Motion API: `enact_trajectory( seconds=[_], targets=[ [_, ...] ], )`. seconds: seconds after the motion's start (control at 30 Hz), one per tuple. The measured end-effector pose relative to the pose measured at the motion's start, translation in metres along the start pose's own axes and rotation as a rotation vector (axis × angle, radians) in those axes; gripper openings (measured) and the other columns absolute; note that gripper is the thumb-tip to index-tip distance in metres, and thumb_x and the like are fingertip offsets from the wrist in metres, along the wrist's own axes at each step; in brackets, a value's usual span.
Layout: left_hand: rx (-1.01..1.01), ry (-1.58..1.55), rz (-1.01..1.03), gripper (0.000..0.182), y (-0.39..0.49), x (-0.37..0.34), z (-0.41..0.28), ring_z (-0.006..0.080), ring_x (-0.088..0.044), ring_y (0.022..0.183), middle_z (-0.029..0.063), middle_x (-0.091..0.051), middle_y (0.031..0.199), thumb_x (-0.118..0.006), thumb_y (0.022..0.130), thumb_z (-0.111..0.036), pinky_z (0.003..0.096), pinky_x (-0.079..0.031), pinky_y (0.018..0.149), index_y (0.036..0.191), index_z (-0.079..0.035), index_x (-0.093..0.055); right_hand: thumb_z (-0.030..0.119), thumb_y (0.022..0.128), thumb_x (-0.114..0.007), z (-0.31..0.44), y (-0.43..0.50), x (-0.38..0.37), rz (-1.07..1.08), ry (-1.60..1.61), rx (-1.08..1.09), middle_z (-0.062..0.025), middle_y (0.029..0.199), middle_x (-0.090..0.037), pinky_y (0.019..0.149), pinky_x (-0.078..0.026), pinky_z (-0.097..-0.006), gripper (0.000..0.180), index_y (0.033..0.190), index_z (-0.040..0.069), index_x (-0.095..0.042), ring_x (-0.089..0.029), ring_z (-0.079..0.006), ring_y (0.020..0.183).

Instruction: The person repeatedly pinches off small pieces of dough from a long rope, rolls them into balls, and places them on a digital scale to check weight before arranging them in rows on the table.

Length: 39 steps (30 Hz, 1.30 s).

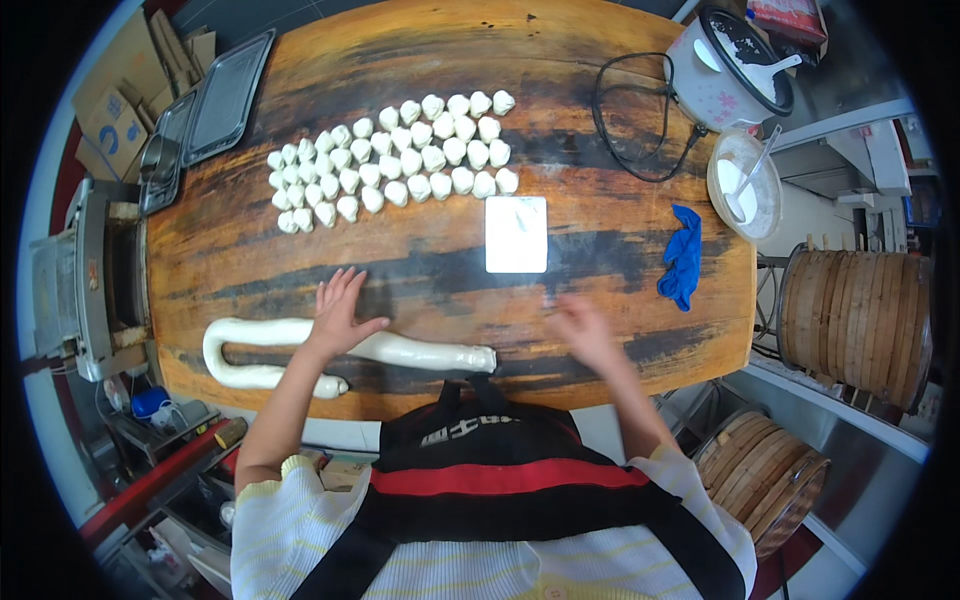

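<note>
A long rope of white dough [420, 354] lies near the table's front edge, folded into a U at its left end. Across its upper strand rests my left hand [341, 315], fingers spread; whether it presses on the dough is unclear. My right hand [585, 330] is blurred, to the right of the rope's cut end and apart from it. Its fingers look curled, and whether they hold anything cannot be made out. Beyond it lies a flat, shiny square plate [516, 236]. Several rows of small dough pieces [390, 165] stand farther back.
The wooden table [600, 217] bears a blue cloth [681, 259], a black power cord [600, 112] and a bowl of white powder with a spoon [726, 169] on the right. A rice cooker [720, 75] stands behind. Metal trays [229, 97] sit back left; bamboo steamers [855, 322] are stacked right.
</note>
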State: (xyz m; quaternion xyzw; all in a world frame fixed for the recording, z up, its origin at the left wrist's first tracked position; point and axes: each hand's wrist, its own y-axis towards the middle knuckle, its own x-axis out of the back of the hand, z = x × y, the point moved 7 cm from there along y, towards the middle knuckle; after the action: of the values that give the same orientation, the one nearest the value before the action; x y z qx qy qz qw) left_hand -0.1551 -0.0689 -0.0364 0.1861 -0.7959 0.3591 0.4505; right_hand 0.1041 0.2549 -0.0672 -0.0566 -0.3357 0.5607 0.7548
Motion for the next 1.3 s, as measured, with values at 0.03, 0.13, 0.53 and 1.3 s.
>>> enact_trajectory(
  seconds=[0.03,0.13,0.53,1.3],
  targets=[
    [0.017,0.068,0.091,0.094,-0.016,-0.006,0.016,0.0363,-0.019,0.145,0.0203,-0.028,0.153,-0.073,0.076,-0.054,0.0516,-0.012,0.117,0.147,-0.007,-0.033,0.034,0.089,-0.065,0.021,-0.014,-0.045,0.128,-0.062,0.114,-0.0191,0.133,-0.054,0.102,-0.044,-0.0473,0.055,0.134,0.007,-0.05,-0.056,-0.0296,0.119],
    [0.121,0.374,0.344,0.1,-0.052,-0.029,0.072,0.0337,-0.018,0.145,0.0179,-0.028,0.153,-0.078,0.069,-0.055,0.0541,-0.011,0.117,0.147,-0.01,-0.034,0.03,0.085,-0.069,0.06,-0.028,-0.134,0.123,-0.582,0.456,-0.0153,0.139,-0.049,0.111,-0.031,-0.0513,0.06,0.137,0.01,-0.047,-0.04,-0.0283,0.135],
    [0.04,0.032,0.188,0.044,-0.034,0.01,0.073,0.0352,-0.058,0.099,0.0185,-0.06,0.097,-0.079,0.066,-0.027,0.0419,-0.048,0.086,0.097,-0.003,-0.059,0.025,0.093,-0.061,0.088,-0.027,-0.093,0.253,-0.027,0.168,-0.0166,0.105,-0.067,0.078,-0.053,-0.0384,0.037,0.123,0.004,-0.059,-0.067,-0.0254,0.088],
    [-0.607,-0.688,0.162,0.101,0.0,-0.075,-0.319,0.0406,-0.058,0.114,0.0236,-0.059,0.124,-0.08,0.071,-0.028,0.0423,-0.048,0.093,0.149,-0.003,-0.021,0.03,0.088,-0.064,0.07,-0.1,0.039,-0.047,0.021,0.165,-0.0232,0.094,-0.067,0.075,-0.051,-0.0447,0.038,0.114,0.006,-0.051,-0.066,-0.0399,0.09]
  ],
)
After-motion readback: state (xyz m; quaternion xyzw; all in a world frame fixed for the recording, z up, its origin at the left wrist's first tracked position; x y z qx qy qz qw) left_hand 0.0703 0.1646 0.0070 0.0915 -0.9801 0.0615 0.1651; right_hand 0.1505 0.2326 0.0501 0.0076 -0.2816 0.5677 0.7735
